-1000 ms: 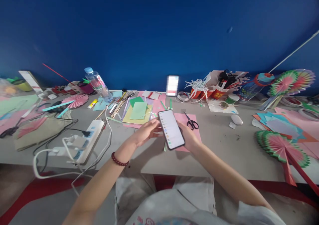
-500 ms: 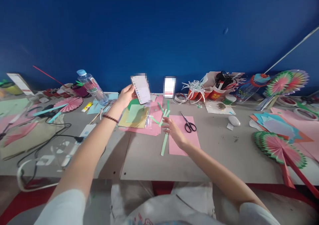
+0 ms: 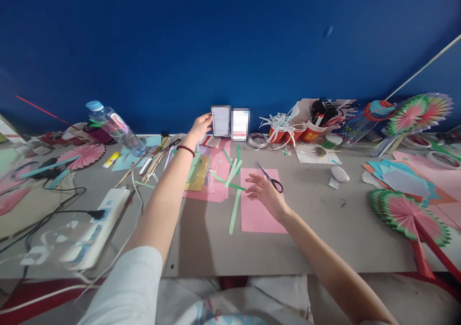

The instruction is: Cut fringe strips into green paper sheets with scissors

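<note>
My left hand holds a phone upright by its left edge near the blue wall, its lit screen facing me. Just right of it stands a second lit screen, partly blurred. My right hand, fingers spread, hovers or rests over a pink sheet; contact is unclear. Black-handled scissors lie beside that hand, partly behind it. Left of the sheet are light green strips, and farther left a gold packet lies on pink paper.
A tilted water bottle and a white power strip with cables are on the left. Red cups, a white mouse-like object and a pleated paper fan sit on the right.
The phone has moved right in my left hand, now upright beside the second screen. My right hand has shifted right and down, over the pink sheet. The view has shifted slightly.
</note>
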`<state>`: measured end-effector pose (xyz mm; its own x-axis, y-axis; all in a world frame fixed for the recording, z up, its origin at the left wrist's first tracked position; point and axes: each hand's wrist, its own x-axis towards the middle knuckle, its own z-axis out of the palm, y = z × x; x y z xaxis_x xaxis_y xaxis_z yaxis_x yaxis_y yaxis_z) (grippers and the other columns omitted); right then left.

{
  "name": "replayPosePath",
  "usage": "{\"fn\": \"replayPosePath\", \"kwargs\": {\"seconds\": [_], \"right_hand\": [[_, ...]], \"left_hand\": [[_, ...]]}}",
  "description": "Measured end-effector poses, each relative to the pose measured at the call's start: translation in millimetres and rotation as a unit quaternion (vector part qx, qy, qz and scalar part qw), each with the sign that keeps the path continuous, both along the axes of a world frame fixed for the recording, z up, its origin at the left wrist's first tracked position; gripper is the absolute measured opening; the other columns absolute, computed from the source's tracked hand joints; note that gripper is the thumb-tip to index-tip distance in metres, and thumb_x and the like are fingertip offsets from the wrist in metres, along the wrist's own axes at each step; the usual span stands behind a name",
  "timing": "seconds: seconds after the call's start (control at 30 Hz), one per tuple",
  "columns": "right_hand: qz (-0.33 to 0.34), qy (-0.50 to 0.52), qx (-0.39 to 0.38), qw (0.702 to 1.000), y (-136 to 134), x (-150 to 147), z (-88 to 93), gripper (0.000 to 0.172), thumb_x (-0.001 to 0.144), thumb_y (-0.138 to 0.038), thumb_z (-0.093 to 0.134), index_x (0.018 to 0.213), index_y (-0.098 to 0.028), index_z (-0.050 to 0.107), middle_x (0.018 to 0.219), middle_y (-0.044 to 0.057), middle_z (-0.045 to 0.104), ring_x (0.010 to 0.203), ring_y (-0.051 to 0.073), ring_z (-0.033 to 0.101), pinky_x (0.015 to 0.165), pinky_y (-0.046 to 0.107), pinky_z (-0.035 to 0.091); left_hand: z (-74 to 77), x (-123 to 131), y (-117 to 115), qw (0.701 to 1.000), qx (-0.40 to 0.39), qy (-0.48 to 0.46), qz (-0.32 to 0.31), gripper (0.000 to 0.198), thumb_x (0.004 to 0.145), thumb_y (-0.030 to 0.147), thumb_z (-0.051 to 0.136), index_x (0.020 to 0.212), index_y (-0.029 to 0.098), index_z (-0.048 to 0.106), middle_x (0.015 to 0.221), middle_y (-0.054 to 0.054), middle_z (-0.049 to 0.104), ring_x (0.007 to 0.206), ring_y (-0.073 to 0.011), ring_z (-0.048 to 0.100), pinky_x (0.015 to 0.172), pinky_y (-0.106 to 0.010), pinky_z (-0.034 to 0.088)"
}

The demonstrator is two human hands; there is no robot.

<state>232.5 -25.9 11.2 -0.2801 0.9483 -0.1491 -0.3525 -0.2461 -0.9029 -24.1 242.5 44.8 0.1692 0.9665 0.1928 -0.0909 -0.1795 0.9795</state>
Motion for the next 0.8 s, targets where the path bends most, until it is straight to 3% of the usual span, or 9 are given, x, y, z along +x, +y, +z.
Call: {"fn": "replayPosePath", "kwargs": {"seconds": [0.4,0.63,0.8], "right_hand": [[-0.006,0.027,-0.019,0.999,-2.0,5.2,6.6,0.037,0.092,-0.053,0.042,0.113,-0.027,0.059,0.118,0.007,0.055,0.086,0.019,0.059,0.073,0.033,0.045],[-0.011,0.023,-0.027,0.999,-1.6,3.7,4.4,0.037,0.090,-0.054,0.045,0.110,-0.027,0.060,0.115,0.007,0.056,0.083,0.018,0.058,0.072,0.033,0.045],[-0.005,0.021,-0.018,1.000,-2.0,4.1,1.4,0.039,0.091,-0.054,0.043,0.111,-0.026,0.060,0.114,0.008,0.056,0.083,0.018,0.058,0.071,0.033,0.045]], "left_hand": [[-6.5,18.4,1.2,0.999,-0.004,-0.008,0.053,0.032,0.081,0.036,0.066,0.106,0.015,0.065,0.113,-0.012,0.067,0.107,-0.0248,0.062,0.091,-0.041,0.051],[-26.6,24.7,2.6,0.991,0.042,-0.086,0.092,0.025,0.080,0.032,0.066,0.100,0.017,0.067,0.128,-0.010,0.058,0.110,-0.0244,0.061,0.093,-0.040,0.051],[-26.5,21.2,6.3,0.994,0.032,-0.047,0.090,0.031,0.077,0.033,0.069,0.102,0.015,0.069,0.122,-0.011,0.063,0.109,-0.0258,0.061,0.095,-0.041,0.050]]}}
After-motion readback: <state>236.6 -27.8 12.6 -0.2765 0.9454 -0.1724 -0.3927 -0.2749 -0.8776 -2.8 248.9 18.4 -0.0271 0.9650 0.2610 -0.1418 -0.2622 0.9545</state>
